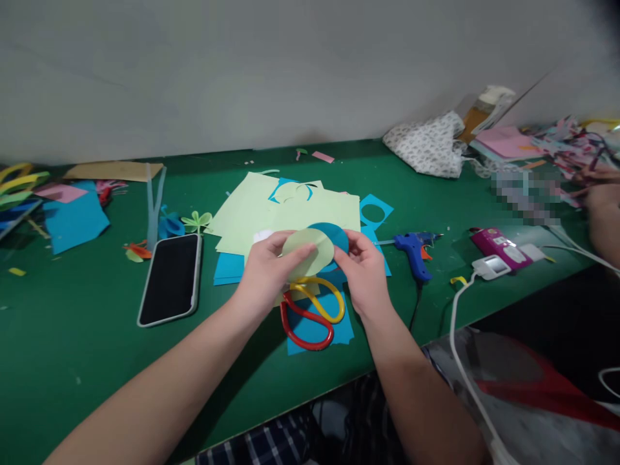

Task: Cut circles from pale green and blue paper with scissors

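Observation:
Between thumb and fingers my left hand (268, 266) pinches a pale green paper circle (310, 253). My right hand (361, 268) grips a blue paper circle (334, 236), which lies partly behind the green one. The two circles overlap above the table. Just below them rest scissors (312, 316) with one red and one yellow handle loop; their blades are hidden. Sheets of pale green paper (242, 213) and blue paper (227, 268) are spread beneath and behind my hands. A blue sheet with a round hole (371, 199) lies to the right.
Left of my hands lie a phone (170, 281) and paper petal shapes (196, 221). A blue glue gun (414, 252) with a black cord is on the right, near a purple power bank (501, 247) and white cables. Another person's hand (603, 200) is at far right.

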Available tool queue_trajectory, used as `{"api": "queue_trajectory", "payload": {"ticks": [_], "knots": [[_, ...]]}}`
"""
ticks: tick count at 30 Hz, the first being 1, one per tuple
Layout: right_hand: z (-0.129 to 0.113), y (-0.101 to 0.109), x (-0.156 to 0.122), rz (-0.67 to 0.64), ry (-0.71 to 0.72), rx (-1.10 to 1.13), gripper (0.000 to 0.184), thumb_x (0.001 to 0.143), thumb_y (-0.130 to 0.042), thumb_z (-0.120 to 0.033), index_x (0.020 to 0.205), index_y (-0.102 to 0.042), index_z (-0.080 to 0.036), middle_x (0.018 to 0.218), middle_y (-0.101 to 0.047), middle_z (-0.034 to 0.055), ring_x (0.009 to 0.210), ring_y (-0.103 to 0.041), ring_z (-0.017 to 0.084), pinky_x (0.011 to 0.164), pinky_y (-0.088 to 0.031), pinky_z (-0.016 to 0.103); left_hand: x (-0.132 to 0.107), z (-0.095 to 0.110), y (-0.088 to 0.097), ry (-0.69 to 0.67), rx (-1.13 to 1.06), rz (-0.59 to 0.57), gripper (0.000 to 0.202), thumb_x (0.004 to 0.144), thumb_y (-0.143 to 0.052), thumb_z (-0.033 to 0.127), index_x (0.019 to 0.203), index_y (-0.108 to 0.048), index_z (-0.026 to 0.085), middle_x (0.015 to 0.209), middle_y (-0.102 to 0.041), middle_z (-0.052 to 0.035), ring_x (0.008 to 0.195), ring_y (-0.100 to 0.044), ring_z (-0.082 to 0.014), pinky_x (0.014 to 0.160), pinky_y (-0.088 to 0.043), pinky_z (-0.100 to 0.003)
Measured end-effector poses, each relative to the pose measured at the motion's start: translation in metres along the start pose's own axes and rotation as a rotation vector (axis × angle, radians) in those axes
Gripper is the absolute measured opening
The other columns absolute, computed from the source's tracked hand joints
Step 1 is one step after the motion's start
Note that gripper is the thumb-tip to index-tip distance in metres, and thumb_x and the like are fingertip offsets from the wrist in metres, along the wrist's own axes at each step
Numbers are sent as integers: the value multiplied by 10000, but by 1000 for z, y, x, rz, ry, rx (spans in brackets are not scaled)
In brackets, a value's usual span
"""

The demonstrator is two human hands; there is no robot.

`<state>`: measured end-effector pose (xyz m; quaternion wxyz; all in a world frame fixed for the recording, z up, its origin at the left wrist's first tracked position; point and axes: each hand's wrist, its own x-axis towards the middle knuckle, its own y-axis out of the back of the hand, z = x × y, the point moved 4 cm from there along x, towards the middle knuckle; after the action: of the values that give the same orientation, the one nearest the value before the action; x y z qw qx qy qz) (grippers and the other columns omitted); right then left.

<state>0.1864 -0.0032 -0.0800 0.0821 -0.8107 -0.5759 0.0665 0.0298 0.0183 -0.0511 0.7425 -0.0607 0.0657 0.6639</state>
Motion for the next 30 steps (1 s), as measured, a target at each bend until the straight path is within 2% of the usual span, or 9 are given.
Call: {"api": "queue_trajectory", "payload": {"ticks": [3, 6, 9, 12, 17, 20, 23, 26, 30], "knots": [[2, -6, -4, -77, -75, 82, 306, 722, -764, -364, 986, -660, -248, 961, -722, 14, 878, -675, 191, 693, -595, 329, 1, 0, 1, -67, 57, 36, 302, 690, -792, 407, 813, -676, 156, 739, -661, -4, 661, -587, -131, 586, -479, -226], [1, -11, -6, -168, -84, 93, 288, 742, -768, -383, 986, -677, -260, 958, -739, 6, 875, -693, 183, 779, -596, 346, 0, 1, 2, -82, 74, 51, 343, 683, -804, 373, 898, -608, 191, 717, -630, 28, 599, -555, -109, 541, -450, -216], [1, -11, -7, -155, -58, 57, 367, 686, -815, -281, 1022, -667, -270, 989, -754, -3, 934, -704, 189, 880, -571, 368, -2, 2, 1, -54, 71, 46, 489, 674, -815, 336, 1075, -554, 241, 675, -601, 59, 544, -540, -103, 491, -424, -204], [4, -10, -8, -140, -87, 80, 453, 703, -804, -259, 1122, -634, -289, 939, -765, -13, 886, -715, 182, 840, -576, 359, -2, 3, -2, -40, 76, 15, 522, 690, -800, 353, 1148, -582, 230, 692, -621, 38, 573, -567, -115, 495, -437, -207], [4, -9, -8, -193, -134, 127, 538, 699, -819, -287, 1192, -603, -292, 766, -749, -49, 742, -704, 153, 751, -571, 298, 2, 0, -1, -67, 45, -3, 479, 675, -807, 344, 1096, -654, 173, 746, -682, -5, 633, -603, -130, 542, -463, -216], [1, -9, -8, -214, -154, 124, 517, 705, -809, -302, 1182, -612, -277, 693, -721, -59, 642, -666, 134, 672, -552, 275, 3, -2, 1, -79, 59, 11, 485, 672, -815, 322, 1107, -659, 175, 683, -659, 15, 603, -584, -120, 555, -463, -216], [0, -7, -7, -185, -137, 59, 442, 732, -773, -320, 1149, -639, -264, 646, -680, -66, 542, -583, 106, 557, -485, 244, 3, -2, 1, -82, 89, 8, 494, 666, -826, 337, 1107, -664, 182, 640, -631, 28, 580, -567, -114, 542, -447, -212], [0, -4, -3, -116, -81, 20, 337, 693, -784, -306, 1008, -688, -233, 675, -668, -51, 594, -586, 106, 567, -481, 239, 4, -5, 0, -58, 68, -4, 500, 645, -842, 357, 1080, -672, 176, 705, -674, 0, 619, -601, -132, 575, -472, -230], [1, -1, 0, -59, -56, -33, 294, 657, -781, -327, 917, -710, -208, 728, -688, -12, 686, -624, 143, 614, -521, 277, 7, -10, 1, -44, -23, -20, 357, 658, -829, 373, 911, -708, 154, 775, -712, -28, 658, -604, -127, 608, -489, -228]]}}
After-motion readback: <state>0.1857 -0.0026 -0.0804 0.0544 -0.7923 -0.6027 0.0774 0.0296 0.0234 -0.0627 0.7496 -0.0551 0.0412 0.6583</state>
